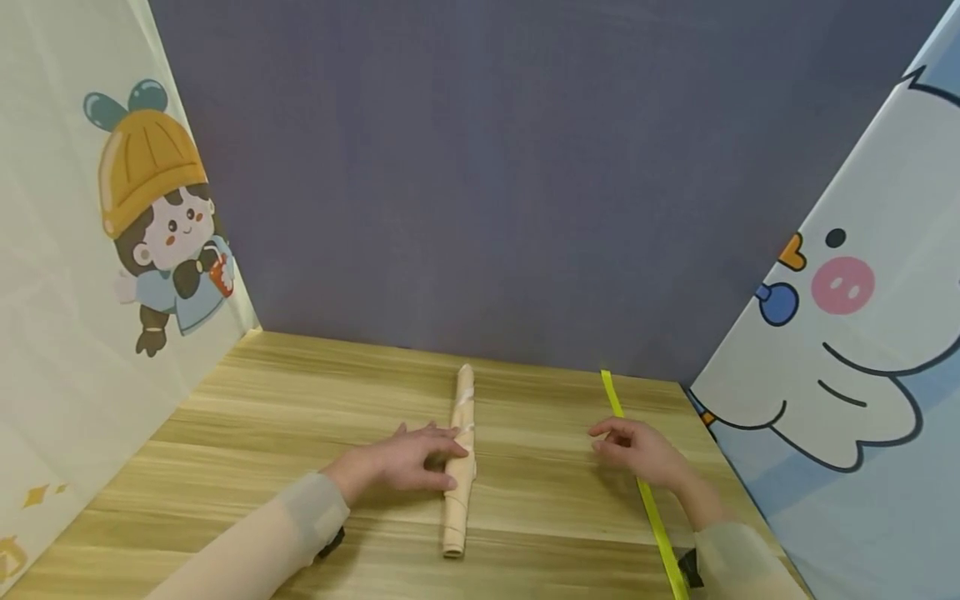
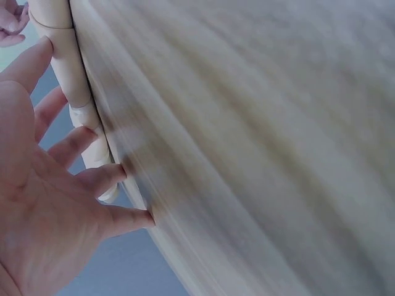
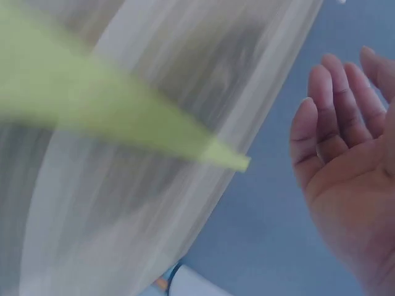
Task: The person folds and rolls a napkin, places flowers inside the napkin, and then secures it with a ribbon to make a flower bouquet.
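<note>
A long, narrow roll of beige sheet material (image 1: 456, 521) lies lengthwise on the wooden table, with pale marks on its far half. My left hand (image 1: 408, 460) is at its left side, thumb and forefinger touching the middle of the roll. In the left wrist view the fingers of the left hand (image 2: 52, 197) are spread along the roll (image 2: 69, 61), the thumb tip right against it. Off to the right, my right hand (image 1: 641, 450) hovers over a yellow strip (image 1: 658, 525), its fingers loosely bent around nothing. The right wrist view shows that right hand (image 3: 352, 185) with its palm bare.
The yellow strip runs front to back along the right part of the wood-grain table (image 1: 300, 400). A dark grey-blue panel (image 1: 480, 183) rises behind the table. Printed cloth walls stand at both sides, the left one (image 1: 45, 333) with a cartoon child, the right one (image 1: 900, 200) with a white bird.
</note>
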{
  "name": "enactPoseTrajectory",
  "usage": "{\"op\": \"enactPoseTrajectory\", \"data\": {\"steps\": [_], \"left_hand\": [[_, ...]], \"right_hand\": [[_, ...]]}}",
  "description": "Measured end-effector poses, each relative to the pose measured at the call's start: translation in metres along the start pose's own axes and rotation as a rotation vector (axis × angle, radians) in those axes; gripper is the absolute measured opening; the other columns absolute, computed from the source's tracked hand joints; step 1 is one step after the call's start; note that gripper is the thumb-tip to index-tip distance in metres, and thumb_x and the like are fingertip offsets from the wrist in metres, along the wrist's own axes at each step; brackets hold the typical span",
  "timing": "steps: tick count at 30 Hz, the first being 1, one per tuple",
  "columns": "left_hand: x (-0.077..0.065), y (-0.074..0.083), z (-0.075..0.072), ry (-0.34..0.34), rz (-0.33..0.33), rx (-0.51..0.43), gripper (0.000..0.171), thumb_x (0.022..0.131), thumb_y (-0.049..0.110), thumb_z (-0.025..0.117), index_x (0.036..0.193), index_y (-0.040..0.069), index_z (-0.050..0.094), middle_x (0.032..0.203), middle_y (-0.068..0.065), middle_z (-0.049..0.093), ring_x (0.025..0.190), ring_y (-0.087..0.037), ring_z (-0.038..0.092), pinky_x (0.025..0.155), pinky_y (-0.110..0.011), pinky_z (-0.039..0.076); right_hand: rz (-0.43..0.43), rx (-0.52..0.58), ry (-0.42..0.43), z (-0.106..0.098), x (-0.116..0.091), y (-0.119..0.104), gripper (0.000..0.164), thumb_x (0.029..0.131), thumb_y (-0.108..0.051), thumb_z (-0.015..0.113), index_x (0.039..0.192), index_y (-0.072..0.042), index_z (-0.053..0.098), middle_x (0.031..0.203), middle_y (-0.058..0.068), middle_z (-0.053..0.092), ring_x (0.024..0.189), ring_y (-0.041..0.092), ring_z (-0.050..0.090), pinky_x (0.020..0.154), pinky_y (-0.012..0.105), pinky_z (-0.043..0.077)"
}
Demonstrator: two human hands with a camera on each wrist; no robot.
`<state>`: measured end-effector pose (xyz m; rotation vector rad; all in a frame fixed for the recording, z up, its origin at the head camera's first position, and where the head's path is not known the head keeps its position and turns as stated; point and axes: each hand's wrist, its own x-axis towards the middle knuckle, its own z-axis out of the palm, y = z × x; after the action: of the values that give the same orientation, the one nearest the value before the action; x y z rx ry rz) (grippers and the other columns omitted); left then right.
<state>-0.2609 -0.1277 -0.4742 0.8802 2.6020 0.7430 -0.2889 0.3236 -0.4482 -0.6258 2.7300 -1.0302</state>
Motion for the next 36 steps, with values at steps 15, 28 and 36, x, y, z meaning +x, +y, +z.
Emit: {"op": "enactPoseTrajectory", "data": {"steps": [15, 28, 36], "left_hand": [[0.002, 0.004, -0.001, -0.011, -0.01, 0.007, 0.056, 0.104, 0.054, 0.071, 0.154, 0.028, 0.063, 0.18, -0.005, 0.034, 0.167, -0.05, 0.023, 0.127, -0.083, 0.004], [0.002, 0.001, 0.001, -0.009, -0.01, -0.003, 0.055, 0.104, 0.053, 0.071, 0.153, 0.028, 0.063, 0.18, -0.005, 0.035, 0.167, -0.05, 0.023, 0.126, -0.084, 0.005], [0.0, 0.0, 0.0, -0.008, -0.017, -0.013, 0.055, 0.105, 0.053, 0.071, 0.153, 0.027, 0.063, 0.18, -0.005, 0.034, 0.167, -0.05, 0.022, 0.127, -0.083, 0.004]], "right_hand": [[0.084, -0.042, -0.022, -0.033, -0.056, 0.067, 0.026, 0.104, -0.02, 0.076, 0.125, -0.005, 0.079, 0.11, 0.007, 0.077, 0.088, 0.0, 0.064, 0.073, 0.027, 0.056], [0.13, 0.043, -0.135, -0.026, -0.08, 0.085, 0.033, 0.1, -0.026, 0.082, 0.129, -0.01, 0.08, 0.12, 0.005, 0.077, 0.099, -0.005, 0.063, 0.08, 0.022, 0.054], [0.106, 0.068, -0.13, -0.021, -0.076, 0.08, 0.033, 0.1, -0.022, 0.082, 0.128, -0.007, 0.079, 0.115, 0.005, 0.074, 0.095, -0.003, 0.06, 0.079, 0.022, 0.053]]}}
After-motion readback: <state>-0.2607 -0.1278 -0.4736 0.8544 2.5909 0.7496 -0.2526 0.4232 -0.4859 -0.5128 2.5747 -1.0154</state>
